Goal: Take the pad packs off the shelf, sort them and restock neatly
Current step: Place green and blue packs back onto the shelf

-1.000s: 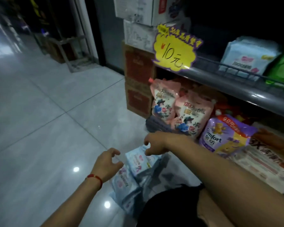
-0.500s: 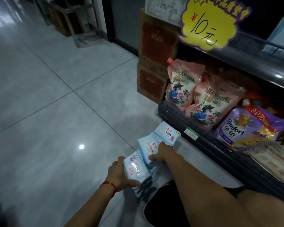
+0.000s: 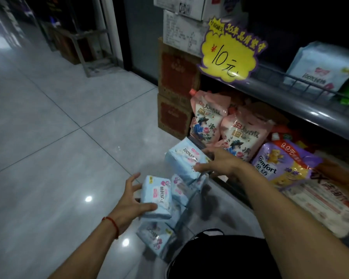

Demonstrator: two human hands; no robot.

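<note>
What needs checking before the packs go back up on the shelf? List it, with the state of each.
1. Right hand grips its pad pack: ok.
2. Left hand holds a second pack, thumb under, fingers spread: ok.
3. Loose packs on the floor gathered: not ok, some remain.
4. Space on the upper shelf left of the pack already there: ok, that stretch looks bare.
5. Held packs are the same type: cannot tell, print too small.
</note>
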